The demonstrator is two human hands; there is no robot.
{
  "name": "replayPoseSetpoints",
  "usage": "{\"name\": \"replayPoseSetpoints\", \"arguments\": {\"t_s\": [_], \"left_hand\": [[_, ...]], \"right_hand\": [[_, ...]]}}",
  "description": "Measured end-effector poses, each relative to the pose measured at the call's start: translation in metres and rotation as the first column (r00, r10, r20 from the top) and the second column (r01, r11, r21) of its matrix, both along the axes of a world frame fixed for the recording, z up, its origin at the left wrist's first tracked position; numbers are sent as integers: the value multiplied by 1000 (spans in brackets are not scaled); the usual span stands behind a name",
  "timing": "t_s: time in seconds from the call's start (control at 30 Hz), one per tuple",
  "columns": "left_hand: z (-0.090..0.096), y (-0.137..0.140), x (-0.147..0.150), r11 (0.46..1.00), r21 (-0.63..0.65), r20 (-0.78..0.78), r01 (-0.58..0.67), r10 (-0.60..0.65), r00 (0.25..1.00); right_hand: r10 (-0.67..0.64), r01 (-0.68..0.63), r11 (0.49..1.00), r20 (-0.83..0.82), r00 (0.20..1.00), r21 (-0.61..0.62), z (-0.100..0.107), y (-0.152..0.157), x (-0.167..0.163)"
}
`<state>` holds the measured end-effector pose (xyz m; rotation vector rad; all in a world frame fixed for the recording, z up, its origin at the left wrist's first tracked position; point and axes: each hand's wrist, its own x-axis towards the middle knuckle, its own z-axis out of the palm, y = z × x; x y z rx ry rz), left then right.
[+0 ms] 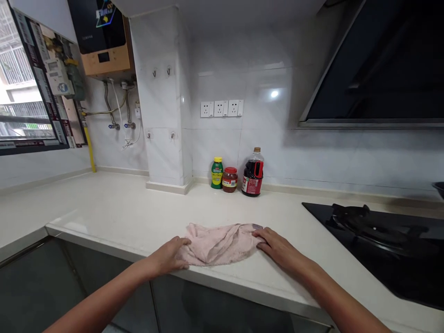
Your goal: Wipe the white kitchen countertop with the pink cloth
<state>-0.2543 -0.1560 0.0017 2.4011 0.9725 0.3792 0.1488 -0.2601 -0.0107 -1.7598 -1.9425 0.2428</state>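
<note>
**Both hands on the pink cloth at the counter's front edge**

Your left hand (pixel 170 255) grips the left end of the pink cloth (pixel 222 243), fingers curled into its bunched corner. Your right hand (pixel 277 246) lies flatter on the right end, fingers pressing down on the fabric; whether it pinches the cloth or only pins it, you cannot tell from here. The cloth lies crumpled on the white countertop (pixel 121 208), close to the front lip and well apart from everything else.

Watch that lip. The cloth's near hem sits just beside the edge, so a pull toward you would likely drag it off the counter and down in front of the cabinets. If the right hand is only pressing, the fabric may slip out from under it and bunch toward the left.

Behind the cloth, against the tiled wall, stand a green-labelled bottle (pixel 217 173), a red-lidded jar (pixel 229 179) and a dark sauce bottle (pixel 253 172). A hard sweep away from you could reach and topple them. The black gas hob (pixel 374 231) lies to your right; keep the fabric off its burner.
</note>
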Motion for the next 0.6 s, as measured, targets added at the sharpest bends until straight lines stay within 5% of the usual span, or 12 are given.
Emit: {"name": "replayPoseSetpoints", "arguments": {"t_s": [0.1,0.3,0.4,0.5,0.6], "left_hand": [[19,15,11,998,-25,61,-54,55,997],[103,53,42,987,18,301,-157,144,943],[130,55,55,990,-50,409,-134,143,901],[129,48,65,981,-186,440,-64,141,887],[106,44,77,946,-318,399,-58,189,897]], "right_hand": [[20,-16,999,-86,996,43,16,8,3],[-36,76,986,-260,965,145,73,22,25],[7,47,990,-370,929,136,99,9,36],[17,25,996,-447,894,87,108,-9,47],[-67,86,996,-427,902,25,94,-16,60]]}}
